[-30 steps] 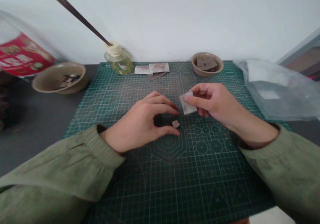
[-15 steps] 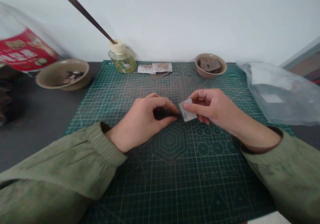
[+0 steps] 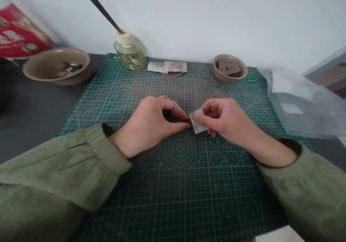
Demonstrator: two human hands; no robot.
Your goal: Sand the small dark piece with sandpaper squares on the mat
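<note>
My left hand (image 3: 154,121) is closed in a pinch, thumb against forefinger, on a small dark piece (image 3: 190,122) that is mostly hidden by the fingertips. Its kind I cannot make out. Between the thumb and fingers of my right hand (image 3: 224,117) is a small light-grey square (image 3: 199,126), which looks like a folded piece of sandpaper. The square's left edge meets the dark piece at the left fingertips. Both hands are over the middle of a green cutting mat (image 3: 173,198) with printed grid lines and hexagons.
Whitish, brown-smudged strips (image 3: 175,66) lie at the mat's back edge, beside a reed diffuser bottle (image 3: 132,54). One small bowl (image 3: 229,79) holds flat brown pieces; a larger bowl (image 3: 56,79) stands left. A clear plastic bag (image 3: 310,108) lies right, a red packet (image 3: 21,33) far left.
The view has shifted a little. Both hands have moved slightly left in it, and the light-grey square is now closer against the left fingertips. Each hand keeps its hold.
</note>
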